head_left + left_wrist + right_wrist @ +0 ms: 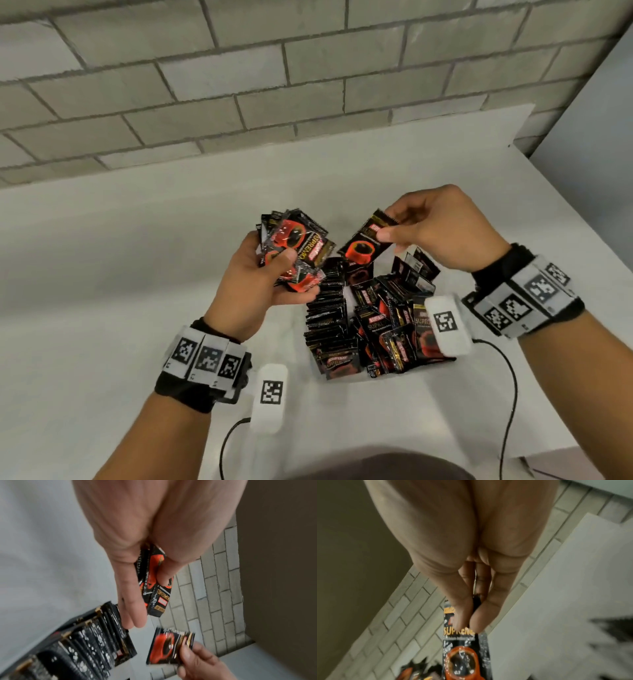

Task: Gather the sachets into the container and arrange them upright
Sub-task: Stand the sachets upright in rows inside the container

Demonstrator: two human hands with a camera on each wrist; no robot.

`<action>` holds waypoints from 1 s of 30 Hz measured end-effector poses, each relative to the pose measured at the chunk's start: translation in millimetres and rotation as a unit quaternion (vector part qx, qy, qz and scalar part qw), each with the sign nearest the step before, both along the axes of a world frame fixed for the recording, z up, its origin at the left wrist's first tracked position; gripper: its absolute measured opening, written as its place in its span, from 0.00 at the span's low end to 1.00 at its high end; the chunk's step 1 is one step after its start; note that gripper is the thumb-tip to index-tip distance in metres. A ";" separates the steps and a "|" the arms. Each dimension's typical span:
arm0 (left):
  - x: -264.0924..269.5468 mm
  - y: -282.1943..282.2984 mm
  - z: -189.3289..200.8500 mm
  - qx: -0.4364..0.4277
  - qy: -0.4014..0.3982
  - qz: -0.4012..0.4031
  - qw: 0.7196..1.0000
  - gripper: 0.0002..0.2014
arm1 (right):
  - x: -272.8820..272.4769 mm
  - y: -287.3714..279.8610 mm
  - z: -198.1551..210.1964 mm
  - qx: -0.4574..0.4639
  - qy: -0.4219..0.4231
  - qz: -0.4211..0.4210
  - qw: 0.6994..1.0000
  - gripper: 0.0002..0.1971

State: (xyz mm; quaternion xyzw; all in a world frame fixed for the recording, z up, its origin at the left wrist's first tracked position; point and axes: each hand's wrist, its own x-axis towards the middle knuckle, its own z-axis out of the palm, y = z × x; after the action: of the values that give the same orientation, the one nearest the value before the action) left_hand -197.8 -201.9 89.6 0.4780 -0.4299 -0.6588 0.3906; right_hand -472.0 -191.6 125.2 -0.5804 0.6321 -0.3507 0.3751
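1 coffee sachet (364, 241) hangs pinched by its top edge in the right hand (442, 228), beside the fanned sachet stack (296, 250) clutched in the left hand (255, 274). Below both hands the container (346, 294) shows 1 upright row by the left hand and a jumble under the right — best to square the stack's edges first, then slot it in vertically against that row.

Glossy foil sachets against matt stone and block

The coffee sachets (297, 251) look like shiny black foil or plastic film with crimped, serrated edges, catching highlights; the single sachet (368, 241) has the same gloss. The countertop (137, 267) is smooth, pale and matt. The block wall (239, 85) is rough grey masonry with recessed joints. The wrist bands (524, 298) look like black cloth bearing matt printed markers.
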 end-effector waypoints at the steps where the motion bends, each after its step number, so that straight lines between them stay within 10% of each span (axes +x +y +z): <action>1: 5.0 -0.7 -0.4 -0.003 -0.002 0.011 1.000 0.17 | -5.0 -3.0 -0.3 0.000 0.036 0.000 0.999 0.08; 10: 22.8 4.2 -2.9 -0.005 -0.009 0.025 1.000 0.17 | 25.6 -18.5 -38.1 0.003 0.290 0.147 0.946 0.07; 30: 17.0 2.9 1.3 0.009 0.000 -0.011 1.000 0.16 | 31.2 -35.1 -53.8 0.005 0.320 0.152 0.935 0.14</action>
State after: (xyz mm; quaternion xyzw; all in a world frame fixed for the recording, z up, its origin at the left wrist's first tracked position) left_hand -180.8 -199.0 90.9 0.4768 -0.4293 -0.6670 0.3787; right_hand -440.8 -226.7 71.4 -0.7491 0.6246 -0.0822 0.2050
